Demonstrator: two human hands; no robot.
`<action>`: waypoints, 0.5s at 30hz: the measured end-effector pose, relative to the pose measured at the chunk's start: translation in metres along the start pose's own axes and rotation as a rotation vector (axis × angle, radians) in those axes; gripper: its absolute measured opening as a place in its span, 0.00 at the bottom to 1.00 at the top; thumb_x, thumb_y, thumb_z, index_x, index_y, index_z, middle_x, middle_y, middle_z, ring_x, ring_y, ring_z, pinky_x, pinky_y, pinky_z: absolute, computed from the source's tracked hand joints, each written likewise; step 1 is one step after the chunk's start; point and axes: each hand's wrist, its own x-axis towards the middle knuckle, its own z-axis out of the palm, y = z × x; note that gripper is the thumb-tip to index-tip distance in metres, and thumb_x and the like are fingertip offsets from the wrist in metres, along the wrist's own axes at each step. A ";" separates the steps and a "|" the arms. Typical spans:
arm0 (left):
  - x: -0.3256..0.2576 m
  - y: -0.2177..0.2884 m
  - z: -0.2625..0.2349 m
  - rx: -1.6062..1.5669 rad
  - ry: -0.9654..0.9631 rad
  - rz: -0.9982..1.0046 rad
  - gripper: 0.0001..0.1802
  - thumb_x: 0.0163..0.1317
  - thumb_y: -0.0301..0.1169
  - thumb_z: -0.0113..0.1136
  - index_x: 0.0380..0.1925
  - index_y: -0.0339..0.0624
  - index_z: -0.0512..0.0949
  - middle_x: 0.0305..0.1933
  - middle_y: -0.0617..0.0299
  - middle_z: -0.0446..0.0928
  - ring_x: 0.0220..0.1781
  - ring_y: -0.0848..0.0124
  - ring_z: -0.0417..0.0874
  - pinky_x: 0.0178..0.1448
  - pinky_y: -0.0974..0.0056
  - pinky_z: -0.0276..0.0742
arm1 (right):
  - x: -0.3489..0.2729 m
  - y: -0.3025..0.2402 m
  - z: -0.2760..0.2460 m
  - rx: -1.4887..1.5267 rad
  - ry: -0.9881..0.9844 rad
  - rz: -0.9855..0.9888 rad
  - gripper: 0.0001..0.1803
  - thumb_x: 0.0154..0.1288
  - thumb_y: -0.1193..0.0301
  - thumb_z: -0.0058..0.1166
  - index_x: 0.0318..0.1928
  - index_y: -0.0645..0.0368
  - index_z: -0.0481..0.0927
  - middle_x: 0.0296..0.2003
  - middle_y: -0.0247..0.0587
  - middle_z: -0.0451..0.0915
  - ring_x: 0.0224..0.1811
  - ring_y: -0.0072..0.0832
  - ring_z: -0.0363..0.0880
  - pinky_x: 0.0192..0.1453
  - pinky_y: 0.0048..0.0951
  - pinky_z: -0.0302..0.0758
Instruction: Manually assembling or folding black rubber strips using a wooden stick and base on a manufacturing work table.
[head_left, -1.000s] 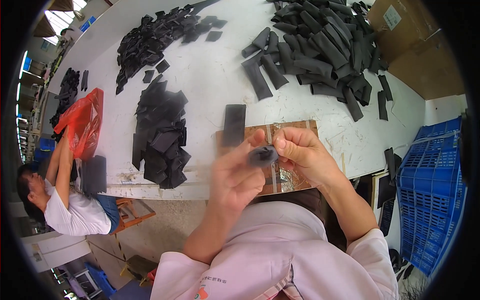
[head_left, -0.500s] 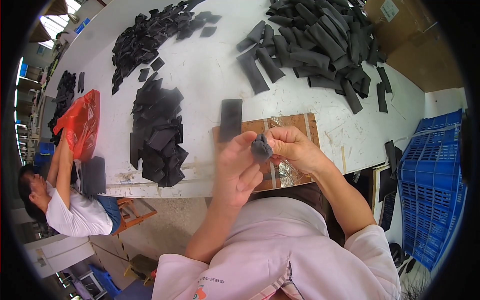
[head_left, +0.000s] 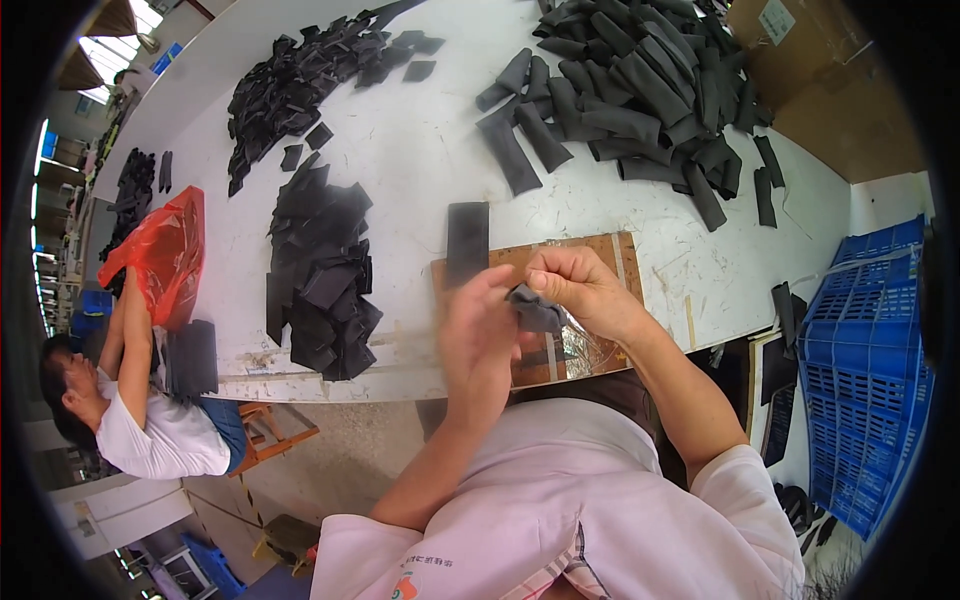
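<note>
A small dark grey piece of soft, cloth-like material is bunched up in front of me. My right hand pinches its upper edge between thumb and fingers. Close by on its other side is my left hand, its fingers smeared by motion, so their grip cannot be made out. Both hands are above a brown board with strips of tape across it. One flat dark strip lies at the board's left edge, partly over it.
Beyond the board, a heap of dark grey tubes covers the far right. Flat black pieces form a near pile and a far pile. A cardboard box and blue crate stand right. A co-worker handles a red bag at left.
The dark piece has tipped from upright to hanging sideways and looks more unfolded. My left hand has shifted slightly and turned, its fingers now blurred. My right hand keeps its pinch.
</note>
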 end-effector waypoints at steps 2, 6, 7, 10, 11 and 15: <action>0.006 0.007 0.009 0.481 0.123 0.619 0.14 0.58 0.28 0.54 0.42 0.32 0.70 0.34 0.57 0.75 0.31 0.73 0.74 0.36 0.72 0.70 | 0.001 -0.009 0.002 -0.202 -0.015 0.046 0.15 0.63 0.61 0.47 0.26 0.60 0.71 0.18 0.27 0.67 0.23 0.14 0.64 0.26 0.17 0.63; 0.010 0.026 0.004 0.587 -0.162 0.650 0.09 0.61 0.28 0.49 0.35 0.32 0.74 0.39 0.55 0.74 0.42 0.68 0.73 0.45 0.68 0.69 | -0.011 -0.024 0.008 -0.369 0.176 -0.098 0.16 0.61 0.60 0.49 0.27 0.61 0.71 0.20 0.32 0.69 0.23 0.18 0.68 0.26 0.20 0.65; 0.009 0.027 0.007 0.583 -0.163 0.656 0.09 0.61 0.28 0.49 0.35 0.32 0.74 0.39 0.55 0.74 0.42 0.68 0.73 0.45 0.68 0.69 | -0.015 -0.033 0.013 -0.553 0.185 -0.322 0.15 0.58 0.61 0.51 0.26 0.61 0.71 0.21 0.34 0.70 0.24 0.22 0.70 0.26 0.23 0.67; -0.001 0.035 0.016 0.122 -0.074 0.500 0.08 0.57 0.29 0.54 0.29 0.33 0.75 0.36 0.51 0.76 0.43 0.62 0.74 0.52 0.56 0.65 | -0.023 -0.070 0.031 -1.061 0.106 -0.554 0.13 0.52 0.63 0.55 0.26 0.61 0.72 0.22 0.37 0.71 0.27 0.28 0.72 0.27 0.28 0.69; -0.002 0.034 0.013 0.121 -0.077 0.494 0.08 0.57 0.29 0.54 0.29 0.33 0.75 0.36 0.51 0.76 0.43 0.62 0.74 0.52 0.56 0.65 | -0.025 -0.076 0.035 -1.389 0.015 -0.551 0.13 0.49 0.64 0.56 0.25 0.61 0.72 0.22 0.38 0.71 0.28 0.32 0.73 0.27 0.30 0.70; 0.005 0.009 0.002 0.117 0.012 0.387 0.08 0.58 0.30 0.54 0.31 0.34 0.74 0.36 0.51 0.76 0.43 0.62 0.74 0.52 0.57 0.66 | -0.021 -0.031 0.016 -1.314 0.023 -0.517 0.11 0.46 0.66 0.58 0.23 0.60 0.72 0.20 0.36 0.70 0.24 0.31 0.73 0.25 0.30 0.70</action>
